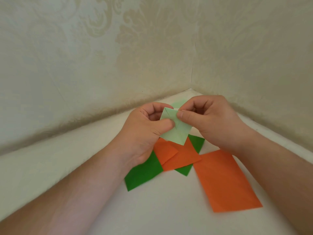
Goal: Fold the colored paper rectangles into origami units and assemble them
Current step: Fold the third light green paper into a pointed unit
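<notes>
the orange rectangle (pixel 225 180) lies nearest you on the white bench (pixel 160 209), beside overlapped orange and green sheets (pixel 144 173). above them, your left hand (pixel 145 133) and right hand (pixel 211 119) both pinch the pale green folded unit (pixel 176 131) by thumb and fingertips.

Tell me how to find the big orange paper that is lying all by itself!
Start at the white table in the wall corner. Near the right forearm lies the orange rectangle, flat and alone. The other orange sheets overlap green ones in a pile.
</notes>
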Action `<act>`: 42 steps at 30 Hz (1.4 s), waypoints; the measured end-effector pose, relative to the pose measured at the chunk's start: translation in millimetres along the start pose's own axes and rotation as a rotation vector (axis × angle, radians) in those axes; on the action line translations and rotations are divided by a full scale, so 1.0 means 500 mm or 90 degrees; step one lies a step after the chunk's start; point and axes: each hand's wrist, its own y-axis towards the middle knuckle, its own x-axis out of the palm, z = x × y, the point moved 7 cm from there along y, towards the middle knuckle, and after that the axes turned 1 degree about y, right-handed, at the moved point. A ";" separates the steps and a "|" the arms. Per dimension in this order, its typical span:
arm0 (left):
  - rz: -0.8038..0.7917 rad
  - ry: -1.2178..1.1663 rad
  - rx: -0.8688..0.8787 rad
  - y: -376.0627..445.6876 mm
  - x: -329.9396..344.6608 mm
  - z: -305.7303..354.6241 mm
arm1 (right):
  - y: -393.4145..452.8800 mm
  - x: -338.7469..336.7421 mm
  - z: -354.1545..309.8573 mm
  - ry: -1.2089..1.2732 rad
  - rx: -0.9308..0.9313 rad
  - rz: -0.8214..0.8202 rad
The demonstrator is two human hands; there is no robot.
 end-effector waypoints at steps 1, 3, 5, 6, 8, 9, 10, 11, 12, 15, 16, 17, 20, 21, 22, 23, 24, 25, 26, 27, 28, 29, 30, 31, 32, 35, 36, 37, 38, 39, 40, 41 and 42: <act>-0.003 0.002 0.000 0.001 0.000 -0.001 | 0.000 0.000 0.000 0.001 0.001 0.000; -0.012 0.005 0.001 0.002 0.001 -0.002 | 0.000 0.000 0.001 0.003 0.002 0.003; -0.017 0.019 0.005 0.001 0.001 -0.002 | 0.000 0.000 0.003 0.006 0.006 0.005; -0.018 0.027 0.008 0.001 0.002 -0.001 | 0.000 0.000 0.004 0.011 0.010 0.006; -0.017 0.034 0.011 0.000 0.003 0.000 | 0.001 0.000 0.007 0.039 0.023 0.017; -0.015 0.030 0.009 0.000 0.003 0.001 | 0.001 -0.001 0.008 0.055 0.030 0.023; -0.013 0.020 0.004 0.000 0.003 0.001 | 0.001 -0.002 0.008 0.068 0.037 0.027; -0.013 0.008 -0.004 0.000 0.002 0.000 | 0.001 -0.002 0.009 0.079 0.042 0.029; -0.017 -0.005 -0.013 0.001 0.002 -0.002 | 0.001 -0.003 0.010 0.085 0.046 0.029; -0.028 -0.033 -0.035 0.002 0.001 -0.006 | 0.002 -0.003 0.011 0.102 0.067 0.032; -0.029 -0.037 -0.035 0.003 0.001 -0.005 | 0.002 -0.002 0.012 0.112 0.078 0.033; -0.025 -0.038 -0.031 0.003 0.000 -0.003 | 0.002 -0.002 0.012 0.120 0.087 0.033; 0.022 -0.052 -0.012 0.007 -0.011 0.003 | 0.001 -0.005 0.017 0.107 0.114 0.033; 0.039 -0.045 -0.008 0.009 -0.016 0.005 | 0.000 -0.005 0.020 0.088 0.125 0.029; 0.049 -0.030 -0.005 0.011 -0.020 0.007 | -0.002 -0.002 0.021 0.068 0.137 0.020; 0.052 -0.008 -0.002 0.011 -0.022 0.010 | -0.003 0.003 0.022 0.049 0.145 0.006; 0.053 0.018 0.004 0.011 -0.024 0.012 | -0.004 0.008 0.022 0.041 0.152 -0.006; 0.053 0.051 0.014 0.009 -0.025 0.016 | -0.005 0.010 0.022 0.039 0.154 -0.013; 0.051 0.097 0.031 0.007 -0.024 0.019 | -0.006 0.011 0.019 0.042 0.156 -0.013; 0.047 0.147 0.051 0.004 -0.022 0.024 | -0.006 0.009 0.017 0.041 0.151 -0.010; 0.041 0.192 0.071 -0.001 -0.018 0.028 | -0.006 0.006 0.013 0.032 0.144 -0.006; 0.035 0.221 0.087 -0.005 -0.015 0.032 | -0.005 0.004 0.010 0.017 0.134 -0.004; 0.032 0.236 0.098 -0.007 -0.014 0.035 | -0.005 0.002 0.006 0.006 0.127 -0.002; 0.034 0.241 0.104 -0.009 -0.014 0.036 | -0.006 0.003 0.004 0.002 0.122 -0.003; 0.040 0.244 0.109 -0.008 -0.015 0.036 | -0.007 0.003 0.003 0.005 0.120 -0.002; 0.057 0.270 0.118 -0.007 -0.018 0.033 | -0.007 0.005 0.004 0.003 0.119 -0.006; 0.061 0.278 0.120 -0.007 -0.019 0.032 | -0.006 0.006 0.004 0.003 0.121 -0.008; 0.061 0.282 0.122 -0.008 -0.019 0.032 | -0.006 0.007 0.004 0.003 0.120 -0.008; 0.058 0.286 0.124 -0.009 -0.018 0.033 | -0.007 0.007 0.004 -0.001 0.119 -0.010; 0.051 0.294 0.128 -0.010 -0.016 0.033 | -0.007 0.007 0.004 -0.015 0.113 -0.015; 0.044 0.311 0.137 -0.012 -0.014 0.035 | -0.009 0.009 0.002 -0.041 0.104 -0.027; 0.040 0.333 0.149 -0.015 -0.011 0.039 | -0.011 0.013 -0.002 -0.079 0.092 -0.041; 0.036 0.356 0.161 -0.018 -0.009 0.042 | -0.012 0.016 -0.005 -0.121 0.080 -0.050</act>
